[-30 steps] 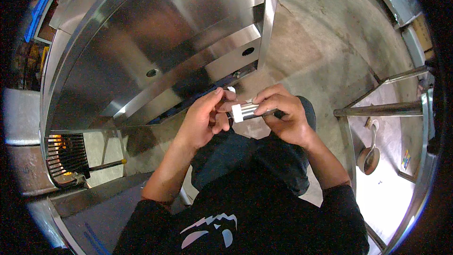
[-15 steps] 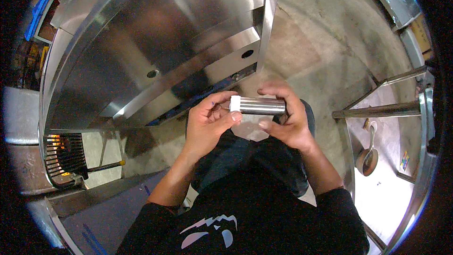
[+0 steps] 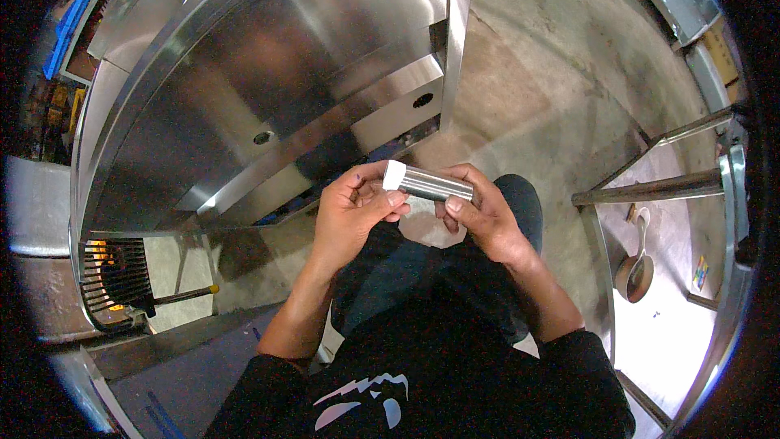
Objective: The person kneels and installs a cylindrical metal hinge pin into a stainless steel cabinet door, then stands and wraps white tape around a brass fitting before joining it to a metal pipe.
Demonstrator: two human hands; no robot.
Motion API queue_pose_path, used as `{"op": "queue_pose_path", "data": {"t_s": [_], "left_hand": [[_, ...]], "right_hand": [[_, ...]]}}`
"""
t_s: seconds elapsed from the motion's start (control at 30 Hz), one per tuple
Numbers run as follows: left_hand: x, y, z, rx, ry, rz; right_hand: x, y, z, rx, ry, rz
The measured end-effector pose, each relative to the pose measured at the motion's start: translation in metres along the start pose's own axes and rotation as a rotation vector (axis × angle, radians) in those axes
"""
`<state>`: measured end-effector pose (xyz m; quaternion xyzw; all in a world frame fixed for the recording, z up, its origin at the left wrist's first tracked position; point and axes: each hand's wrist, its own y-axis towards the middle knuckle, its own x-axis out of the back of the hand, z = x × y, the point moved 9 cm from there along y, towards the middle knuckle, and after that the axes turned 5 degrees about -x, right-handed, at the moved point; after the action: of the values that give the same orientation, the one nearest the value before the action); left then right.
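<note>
While held: short metal tube (image 3: 436, 185) with white end cap, frame centre.
Grip: left hand (image 3: 351, 215) and right hand (image 3: 481, 215) both closed on it.
Progress: cap looks seated; nothing mounted yet.

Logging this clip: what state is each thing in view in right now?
Metal cylinder: held level between both hands, white cap on its left end.
Left hand: closed on the capped end.
Right hand: gripping the bare end.
Ladle: lying flat on a low shelf.
</note>
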<state>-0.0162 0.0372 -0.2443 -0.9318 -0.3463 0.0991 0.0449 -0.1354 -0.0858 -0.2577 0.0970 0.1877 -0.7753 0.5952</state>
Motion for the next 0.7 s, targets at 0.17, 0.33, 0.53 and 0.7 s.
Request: {"op": "queue_pose_path", "data": {"t_s": [0.17, 0.33, 0.53, 0.7], "left_hand": [[0.002, -0.001, 0.003, 0.052, -0.037, -0.026], [0.013, -0.001, 0.005, 0.048, 0.065, -0.012], [0.013, 0.003, 0.018, 0.073, -0.010, -0.007], [0.008, 0.006, 0.021, 0.059, -0.063, -0.003]], "right_hand": [[0.001, -0.004, 0.014, 0.191, -0.241, -0.155], [0.009, -0.001, 0.003, 0.090, -0.092, -0.143], [0.008, 0.006, -0.001, 0.012, 0.198, -0.091], [0.005, 0.006, -0.003, -0.034, 0.303, -0.098]]}}
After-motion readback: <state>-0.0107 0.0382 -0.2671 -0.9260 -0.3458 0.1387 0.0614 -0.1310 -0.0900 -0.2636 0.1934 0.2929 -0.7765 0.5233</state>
